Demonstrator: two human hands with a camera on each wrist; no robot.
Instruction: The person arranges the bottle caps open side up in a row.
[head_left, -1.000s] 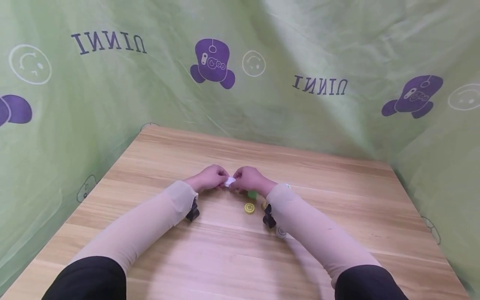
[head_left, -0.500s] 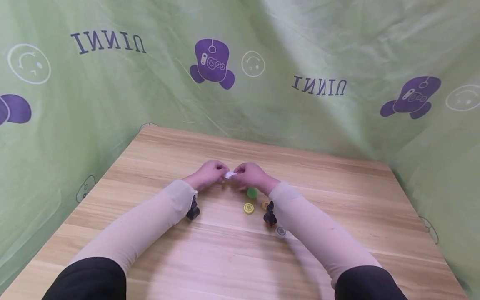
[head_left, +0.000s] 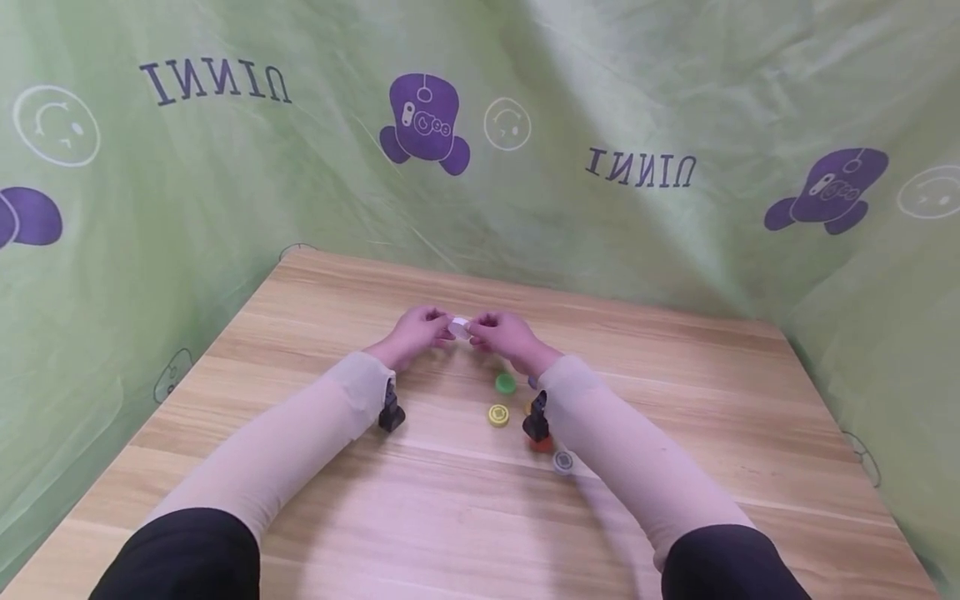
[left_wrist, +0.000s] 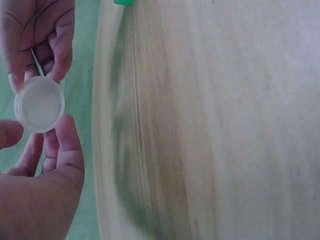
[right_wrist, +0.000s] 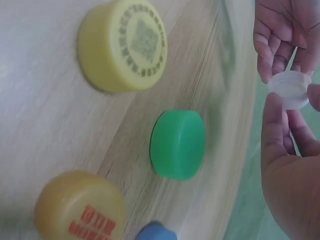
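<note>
A translucent white bottle cap (head_left: 461, 327) is held up between my two hands above the far part of the table. My left hand (head_left: 418, 333) pinches its left edge. From the other side my right hand (head_left: 510, 337) pinches the right edge. In the left wrist view, the round hollow of the cap (left_wrist: 41, 106) shows, with my left-hand fingers (left_wrist: 67, 137) at its lower rim. The right wrist view shows the cap (right_wrist: 291, 89) tilted between both sets of fingertips.
Loose caps lie on the wooden table (head_left: 420, 517): a green cap (head_left: 506, 383), a yellow cap (head_left: 498, 415), an orange cap (right_wrist: 82, 207), a blue cap (right_wrist: 157, 232), a red cap (head_left: 541, 446) and a grey-white cap (head_left: 563, 462). A green curtain (head_left: 337, 183) hangs behind.
Both hands have moved forward, away from the body, with the white cap between them. The cap is turned and shows more of its round shape. More of the green and red caps shows.
</note>
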